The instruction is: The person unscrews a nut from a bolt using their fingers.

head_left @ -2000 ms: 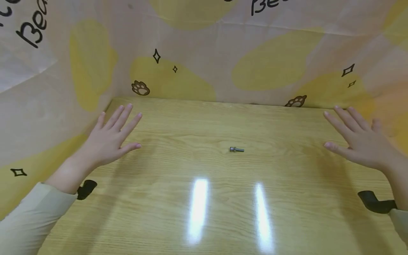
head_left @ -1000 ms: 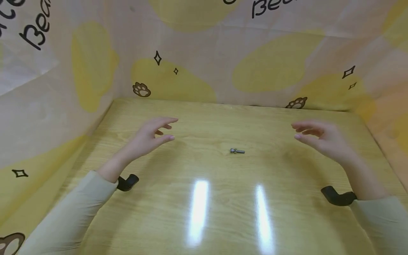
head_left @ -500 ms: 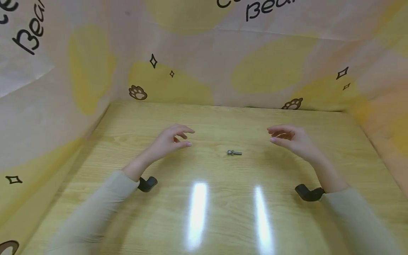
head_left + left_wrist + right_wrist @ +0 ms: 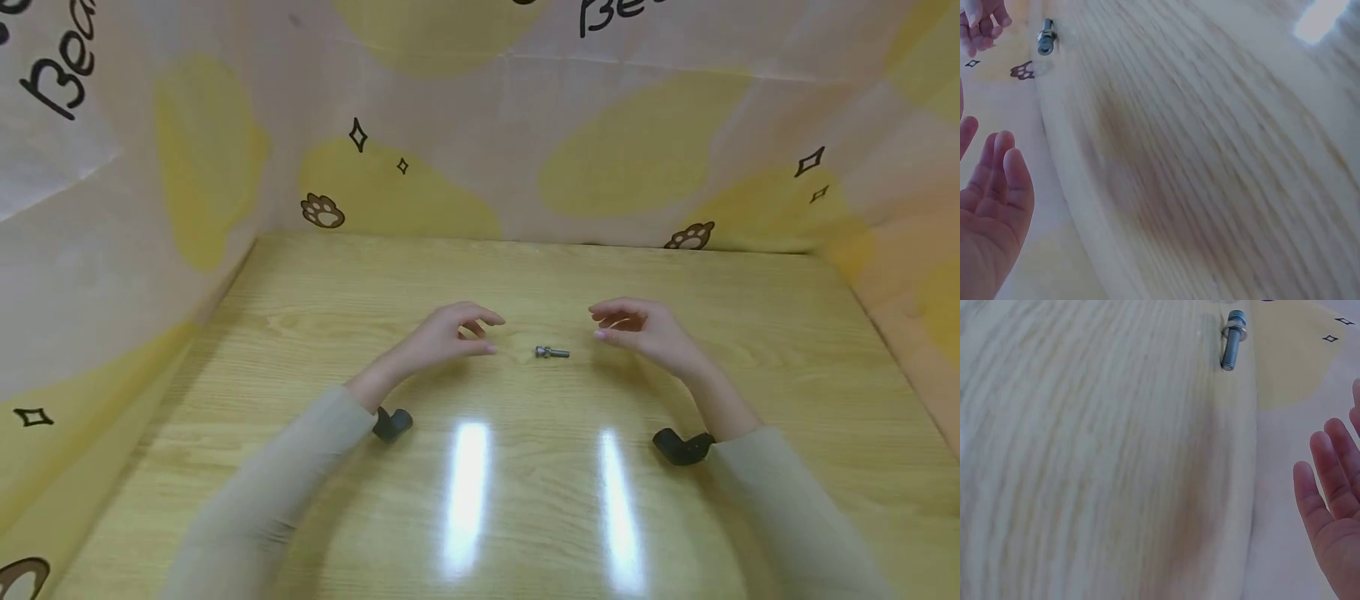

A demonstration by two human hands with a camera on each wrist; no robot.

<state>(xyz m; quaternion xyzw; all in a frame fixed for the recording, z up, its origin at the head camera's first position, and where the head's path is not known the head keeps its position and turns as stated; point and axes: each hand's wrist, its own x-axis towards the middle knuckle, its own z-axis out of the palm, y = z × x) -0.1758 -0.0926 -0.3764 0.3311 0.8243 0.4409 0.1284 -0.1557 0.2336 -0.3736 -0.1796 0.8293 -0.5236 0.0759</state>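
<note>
A small metal bolt (image 4: pixel 552 352) lies on its side on the wooden table, its head to the left and its threaded shank to the right. In the right wrist view, a washer-like ring sits on the bolt (image 4: pixel 1232 342) just below its head. My left hand (image 4: pixel 450 337) hovers to the left of the bolt, fingers loosely bent and thumb apart from them. On the other side hovers my right hand (image 4: pixel 645 332), held in much the same way. Neither hand touches the bolt, and both hold nothing.
The wood-grain table (image 4: pixel 375 533) reaches back to a printed cloth (image 4: pixel 517 150) that hangs behind it and along both sides. Black curved wrist mounts (image 4: pixel 682 447) stick out near each sleeve cuff. Two bright light reflections (image 4: pixel 467 500) show on the tabletop.
Both hands have come inward from the table's sides toward the bolt. Their fingers, spread wide at first, are now loosely bent. The bolt stays where it was.
</note>
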